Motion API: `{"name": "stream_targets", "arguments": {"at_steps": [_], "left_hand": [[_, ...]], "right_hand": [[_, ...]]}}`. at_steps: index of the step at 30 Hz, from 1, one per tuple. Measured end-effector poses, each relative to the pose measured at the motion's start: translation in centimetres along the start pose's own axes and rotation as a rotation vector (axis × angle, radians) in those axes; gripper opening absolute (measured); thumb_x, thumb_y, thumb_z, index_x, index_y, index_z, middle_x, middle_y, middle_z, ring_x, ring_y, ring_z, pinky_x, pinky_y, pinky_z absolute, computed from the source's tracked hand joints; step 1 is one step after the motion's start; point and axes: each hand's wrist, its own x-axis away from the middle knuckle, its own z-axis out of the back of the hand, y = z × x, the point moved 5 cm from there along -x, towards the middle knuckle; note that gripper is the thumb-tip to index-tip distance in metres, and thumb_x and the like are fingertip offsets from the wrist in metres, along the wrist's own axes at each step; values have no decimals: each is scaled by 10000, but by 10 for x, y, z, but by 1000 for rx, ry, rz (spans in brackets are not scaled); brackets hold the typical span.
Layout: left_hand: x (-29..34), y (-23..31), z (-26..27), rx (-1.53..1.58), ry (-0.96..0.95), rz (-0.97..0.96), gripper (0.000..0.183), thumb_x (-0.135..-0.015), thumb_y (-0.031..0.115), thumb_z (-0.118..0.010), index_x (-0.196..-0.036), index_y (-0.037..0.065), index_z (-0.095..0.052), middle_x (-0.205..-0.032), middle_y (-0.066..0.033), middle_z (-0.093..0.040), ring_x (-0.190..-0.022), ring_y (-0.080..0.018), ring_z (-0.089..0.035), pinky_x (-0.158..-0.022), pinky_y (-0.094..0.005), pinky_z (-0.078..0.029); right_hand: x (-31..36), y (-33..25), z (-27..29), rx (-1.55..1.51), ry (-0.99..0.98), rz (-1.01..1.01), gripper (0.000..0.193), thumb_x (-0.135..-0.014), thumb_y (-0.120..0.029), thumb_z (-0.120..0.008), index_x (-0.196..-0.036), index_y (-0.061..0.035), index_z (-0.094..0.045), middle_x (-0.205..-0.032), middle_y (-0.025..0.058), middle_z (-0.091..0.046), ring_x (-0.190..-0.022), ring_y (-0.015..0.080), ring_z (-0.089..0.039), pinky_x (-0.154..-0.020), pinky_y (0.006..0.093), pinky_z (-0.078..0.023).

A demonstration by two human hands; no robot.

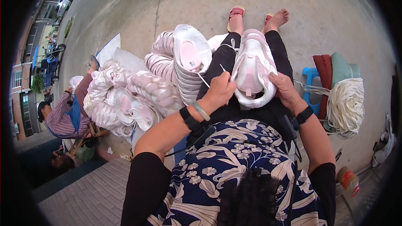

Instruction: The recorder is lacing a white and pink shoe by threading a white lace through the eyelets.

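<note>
Across my lap rests a white and pale pink sneaker upper point(254, 65), its toe pointing away from me and its collar opening toward me. My right hand point(286, 88) grips the right side of the collar, thumb on top. At the left edge of the shoe, my left hand point(218, 88) is closed in a pinch on a white shoelace point(203, 80); a lace tip pokes out above the fingers. Another length of lace hangs from the upper's left side near the toe. What lies under the fingertips is hidden.
Left of my leg stand nested shoe uppers point(191, 50), with a larger pile of them point(125, 96) beyond. On the right, a bundle of white laces point(346, 105) hangs by a blue stool point(310, 84) with red and green cloth. A person point(69, 115) sits at far left.
</note>
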Motion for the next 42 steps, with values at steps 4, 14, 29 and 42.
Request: {"name": "stream_targets", "arguments": {"at_steps": [4,14,29,42], "left_hand": [[0,-5,8,-20,139,-74,138,-848,118,-479,-790,-6,-462,-571,-88,-543,-352,-128,-468,-327,-267,-361],[5,-14,29,-185,291,-178,108,-791,77,-472,-755,-24,-456,-607,-231,-510,-550,-386,-531,-504,-421,-409],[-22,9,-11,-570,202,-346,152,-791,99,-466,-786,-50,-434,-631,-278,-534,-642,-445,-547,-615,-510,-430],[-28,16,-5,-342,-4,-144,194,-833,115,-504,-751,-29,-402,-532,-136,-512,-396,-229,-550,-352,-339,-417]], "right_hand": [[4,-16,-9,288,58,128,468,-828,-340,-635,-1120,4,-508,-974,59,-595,-791,93,-579,-632,236,-489],[6,-16,-42,462,27,230,506,-829,-441,-592,-1077,-8,-509,-856,52,-580,-676,91,-547,-495,212,-440],[-10,-9,19,786,301,282,540,-801,-501,-591,-876,28,-516,-643,99,-547,-585,164,-538,-527,316,-434],[-8,-22,-3,1280,343,572,380,-898,-376,-458,-849,0,-475,-760,219,-540,-771,395,-546,-664,449,-418]]}}
